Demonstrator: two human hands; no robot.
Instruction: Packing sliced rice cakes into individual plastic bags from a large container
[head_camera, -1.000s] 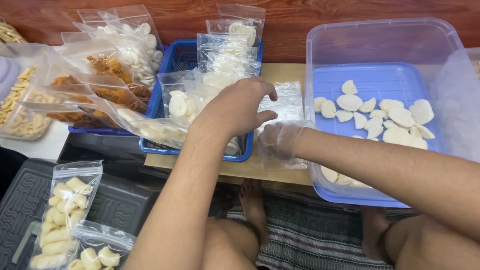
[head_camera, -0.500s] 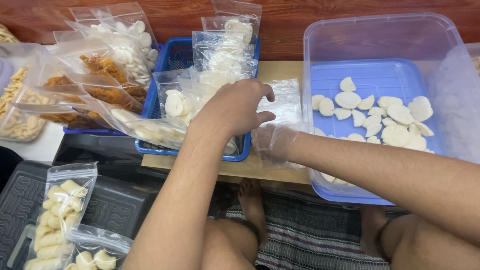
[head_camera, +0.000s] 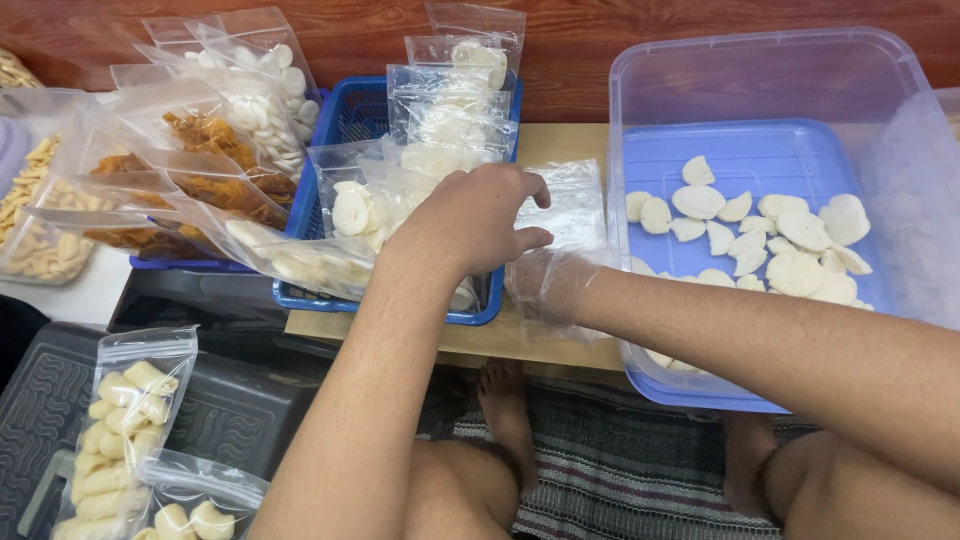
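Note:
My bare left hand (head_camera: 470, 218) reaches across to a stack of empty clear zip bags (head_camera: 575, 205) lying on the brown board between the blue basket and the tub. Its thumb and fingertips pinch the left edge of the top bag. My right hand (head_camera: 548, 285), in a thin clear plastic glove, rests just below at the stack's near edge, with its fingers partly hidden under my left hand. To the right, the clear tub (head_camera: 750, 90) with a blue bottom holds several white half-round crackers (head_camera: 790, 240).
A blue basket (head_camera: 400, 305) holds filled bags of white crackers (head_camera: 350, 210). More bags of brown and white snacks (head_camera: 215, 150) lean at the left. Two bags of pale rolled snacks (head_camera: 125, 410) lie on a black mat at lower left. My bare legs and feet are below.
Both hands stay almost where they were at the bag stack; the left fingers have closed slightly on the top bag's edge.

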